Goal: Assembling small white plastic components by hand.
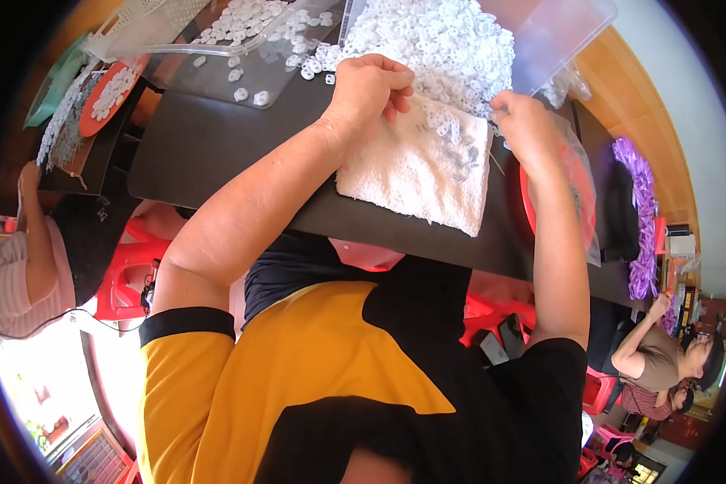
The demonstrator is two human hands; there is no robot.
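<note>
A heap of small white plastic pieces [436, 40] fills the clear plastic box [569, 36] at the far side of the table. A folded cream towel [411, 181] lies in front of it, with small grey pieces [460, 157] and a few white ones on its right part. My left hand [369, 90] hovers over the towel's far left corner, fingers curled and thumb pressed to the forefinger; what they hold, if anything, is hidden. By the towel's far right corner, at the heap's edge, my right hand [524, 121] is closed in a pinch. Its content is too small to name.
More white pieces lie in a clear tray [286, 85] at the far left. A red plate under clear plastic [577, 185] is beside my right forearm. Purple bundled strips [641, 214] hang at the right. Other people sit at both sides; an orange plate [105, 113] is far left.
</note>
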